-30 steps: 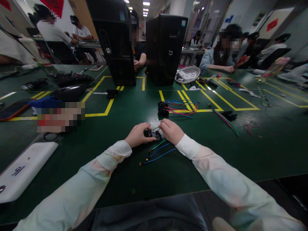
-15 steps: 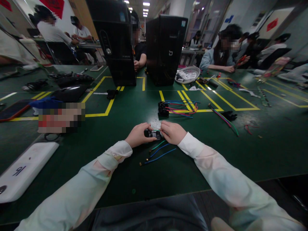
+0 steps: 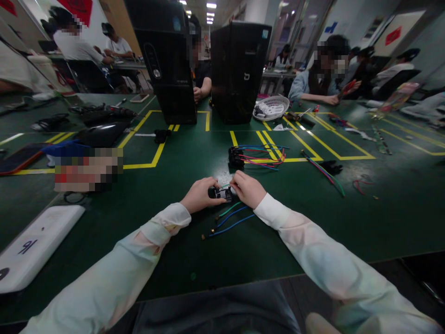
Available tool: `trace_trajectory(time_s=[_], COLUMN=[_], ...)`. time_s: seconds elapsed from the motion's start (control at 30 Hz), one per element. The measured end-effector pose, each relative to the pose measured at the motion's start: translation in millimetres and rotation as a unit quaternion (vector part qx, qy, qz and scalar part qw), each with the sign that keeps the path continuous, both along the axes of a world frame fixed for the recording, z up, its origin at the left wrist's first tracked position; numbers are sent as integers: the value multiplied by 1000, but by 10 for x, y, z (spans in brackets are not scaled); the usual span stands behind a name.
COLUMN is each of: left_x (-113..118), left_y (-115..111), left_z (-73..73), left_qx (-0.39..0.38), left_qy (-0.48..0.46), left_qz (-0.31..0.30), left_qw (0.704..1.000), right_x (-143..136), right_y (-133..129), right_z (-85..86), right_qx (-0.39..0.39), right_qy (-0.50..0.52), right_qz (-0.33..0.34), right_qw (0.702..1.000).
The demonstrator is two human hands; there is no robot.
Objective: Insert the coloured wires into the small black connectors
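My left hand [image 3: 200,195] is closed around one side of a small black plastic housing [image 3: 224,195], thumb nearest me and fingers on the far side. At the right end of the housing, my right hand [image 3: 249,189] is closed in a pinch on a thin green wire [image 3: 225,185] that runs across its top. The fingers hide the wire's end. Just nearer to me, a short green wire [image 3: 228,209] and two blue wires [image 3: 232,225] with small brass-coloured ends lie loose on the green table [image 3: 167,264].
Beyond my hands lies a cluster of black housings [image 3: 236,158] with blue and red wires. More wires [image 3: 325,174] lie right of it. Two black computer towers [image 3: 239,74] stand behind, beside a white basket [image 3: 271,107]. A white case [image 3: 41,246] lies left. Other people sit around.
My right hand has shifted slightly up and left along the housing, and more of the green wire shows. My left hand stays in place with the housing.
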State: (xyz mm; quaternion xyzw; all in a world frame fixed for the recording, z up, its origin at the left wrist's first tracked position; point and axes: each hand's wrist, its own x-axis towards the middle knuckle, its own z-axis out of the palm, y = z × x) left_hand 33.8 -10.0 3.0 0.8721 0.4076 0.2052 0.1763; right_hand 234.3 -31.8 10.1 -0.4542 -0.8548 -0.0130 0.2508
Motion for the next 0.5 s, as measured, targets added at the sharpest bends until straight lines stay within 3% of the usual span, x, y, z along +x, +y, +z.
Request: trace_trajectory(time_s=[0.23, 0.5], left_x=[-4, -13], left_y=[5, 19], left_z=[-16, -18], left_qx=[-8, -3], left_qy=[2, -9], left_qz=[14, -1], left_qw=[1000, 1000], right_x=[105, -13], right_y=[-4, 17], right_z=[62, -28], right_qx=[-55, -24], right_qy=[12, 59], right_qz=[70, -8], right_qw=[996, 998])
